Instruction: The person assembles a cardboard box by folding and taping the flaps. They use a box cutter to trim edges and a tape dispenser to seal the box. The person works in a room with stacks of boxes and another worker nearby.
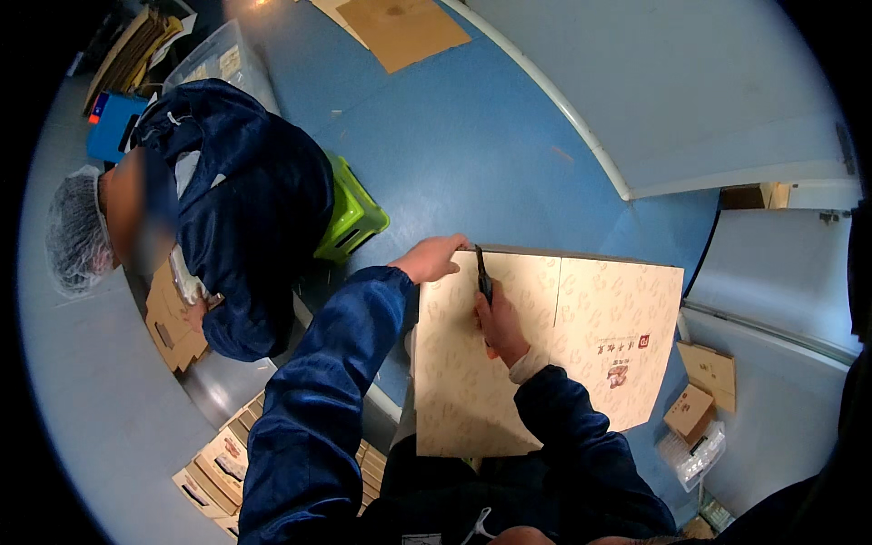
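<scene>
Nearest, the dark blue right sleeve (pixel 581 427) comes across the near edge of a cream patterned carton (pixel 581 331), which lies in front of the body with its long axis running left to right. The right hand (pixel 500 325) is over the carton's left half, fingers closed round a slim black tool (pixel 487 283) that points away from the body, across that long axis, its tip at the far edge. A straight seam (pixel 557 295) lies to the right of the tool, roughly parallel to it and reaching the same edge. The left hand (pixel 431 261) is at the far left corner, just left of the tip and nearer that corner than the right hand; its thumb side lies over the panel, but the rest is hidden behind the edge, so I cannot tell how tightly it grips. Toward the carton's right edge are 1 small red square mark (pixel 644 341), a row of dark characters (pixel 619 349) and a reddish-brown drawing (pixel 618 375). Farther off, at left, a co-worker in a hair net (pixel 77 232) has 1 hand (pixel 197 313) at a flattened brown box (pixel 173 318). Beyond the carton are a green stool (pixel 352 213), then a clear tub (pixel 227 59) and a brown cardboard sheet (pixel 404 32) on the blue floor (pixel 454 154).
</scene>
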Tool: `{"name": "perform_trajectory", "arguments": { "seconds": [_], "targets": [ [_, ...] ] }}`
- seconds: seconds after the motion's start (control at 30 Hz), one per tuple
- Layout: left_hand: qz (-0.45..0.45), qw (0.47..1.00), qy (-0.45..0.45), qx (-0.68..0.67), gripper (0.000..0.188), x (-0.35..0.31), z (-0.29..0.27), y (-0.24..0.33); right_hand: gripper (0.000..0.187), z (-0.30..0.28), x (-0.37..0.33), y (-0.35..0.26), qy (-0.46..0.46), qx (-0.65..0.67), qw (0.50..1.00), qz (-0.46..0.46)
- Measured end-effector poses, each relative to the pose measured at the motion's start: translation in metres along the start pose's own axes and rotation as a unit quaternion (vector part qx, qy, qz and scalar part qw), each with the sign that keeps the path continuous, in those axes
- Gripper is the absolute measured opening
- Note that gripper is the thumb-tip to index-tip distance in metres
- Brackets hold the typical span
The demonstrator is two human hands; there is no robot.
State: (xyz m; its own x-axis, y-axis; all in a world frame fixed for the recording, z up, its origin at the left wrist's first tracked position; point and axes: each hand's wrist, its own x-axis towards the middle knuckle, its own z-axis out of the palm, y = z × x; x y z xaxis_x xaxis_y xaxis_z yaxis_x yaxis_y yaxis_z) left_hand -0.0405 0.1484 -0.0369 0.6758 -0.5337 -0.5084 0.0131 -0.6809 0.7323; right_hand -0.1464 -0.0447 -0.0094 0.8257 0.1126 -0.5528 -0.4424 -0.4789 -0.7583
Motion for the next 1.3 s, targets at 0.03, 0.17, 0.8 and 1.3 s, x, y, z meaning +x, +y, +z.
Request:
{"name": "perform_trajectory", "arguments": {
  "seconds": [0.03,0.17,0.8,1.3],
  "targets": [
    [-0.004,1.0,-0.005,-0.005,0.046,0.0,0.0,0.001,0.031,0.003,-0.005,-0.006,0.0,-0.015,1.0,0.007],
    [0.016,1.0,0.023,0.004,0.046,0.003,0.007,-0.005,0.035,0.016,-0.015,-0.002,0.002,-0.111,0.994,-0.027],
    [0.034,0.999,0.033,0.008,0.043,0.0,0.013,-0.015,0.03,0.035,-0.011,-0.025,0.037,-0.113,0.993,-0.012],
    [0.058,0.997,0.043,0.007,0.039,0.003,0.02,-0.027,0.023,0.034,-0.002,-0.028,0.017,-0.216,0.976,-0.034]
  ]
}}
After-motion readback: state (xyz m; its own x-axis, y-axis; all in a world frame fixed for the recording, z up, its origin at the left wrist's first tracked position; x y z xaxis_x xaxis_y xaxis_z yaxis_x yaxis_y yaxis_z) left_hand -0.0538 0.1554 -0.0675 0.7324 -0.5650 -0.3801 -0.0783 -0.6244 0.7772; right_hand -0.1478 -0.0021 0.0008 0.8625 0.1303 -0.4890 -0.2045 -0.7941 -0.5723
